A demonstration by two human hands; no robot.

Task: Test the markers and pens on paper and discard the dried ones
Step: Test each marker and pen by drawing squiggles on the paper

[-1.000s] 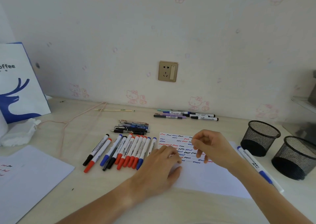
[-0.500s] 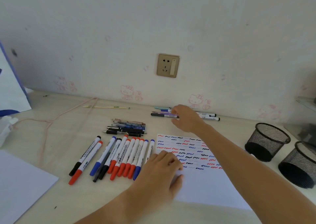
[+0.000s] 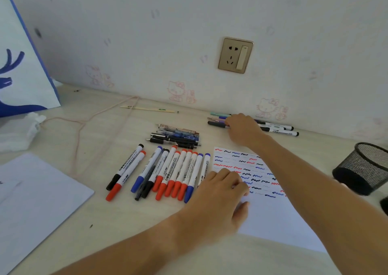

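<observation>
A white paper sheet (image 3: pixel 270 214) covered with red, blue and black squiggles lies front right. My left hand (image 3: pixel 218 201) presses on its left edge with relaxed fingers. To its left lies a row of several whiteboard markers (image 3: pixel 174 169) with red, blue and black caps. Behind them is a bundle of thin pens (image 3: pixel 176 137). By the wall lie several more pens (image 3: pixel 277 129). My right hand (image 3: pixel 243 129) reaches over them, its curled fingers closing on a dark pen (image 3: pixel 216 124). The thumb is hidden.
A black mesh cup (image 3: pixel 365 165) stands at the right, and a second one (image 3: pixel 385 207) is cut off by the frame edge. Another paper sheet (image 3: pixel 35 201) lies front left. A white and blue bag (image 3: pixel 21 65), crumpled tissue (image 3: pixel 19 132) and a pink cord (image 3: pixel 84 123) are at the left.
My right hand left the paper and reached back to the pens by the wall, where it now stays on the dark pen. The left hand kept pressing on the paper.
</observation>
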